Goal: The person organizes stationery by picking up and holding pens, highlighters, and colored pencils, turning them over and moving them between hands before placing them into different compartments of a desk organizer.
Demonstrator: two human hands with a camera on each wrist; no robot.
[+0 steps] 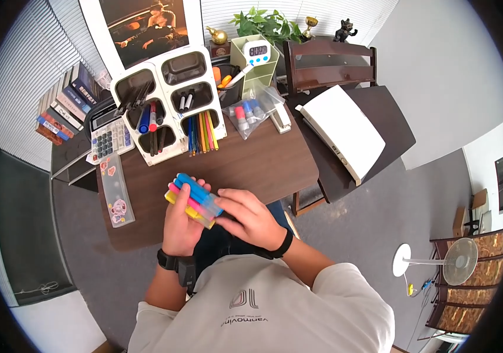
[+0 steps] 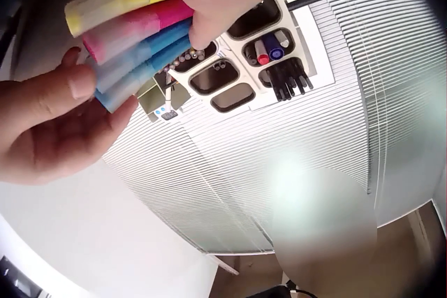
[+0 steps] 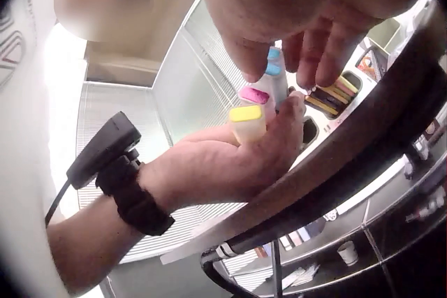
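My left hand (image 1: 181, 230) grips a bundle of highlighters over the desk's near edge. In the left wrist view the bundle holds a yellow highlighter (image 2: 124, 3), a pink highlighter (image 2: 140, 29) and two blue highlighters (image 2: 140, 53), lying side by side with their clear ends pointing away from the left palm. My right hand (image 1: 252, 219) is at those clear ends. Its thumb and fingers pinch the blue side of the bundle. From the right wrist view, the yellow end (image 3: 246, 115) and pink end (image 3: 254, 95) stick out above the left hand.
Beyond the hands stands a white organizer (image 1: 166, 106) with pens and colored pencils. Beside it are a clear bag of small bottles (image 1: 251, 112), a stapler (image 1: 281, 117) and a white timer (image 1: 257, 53). A calculator (image 1: 110, 141) and a sticker-covered case (image 1: 116, 191) lie left.
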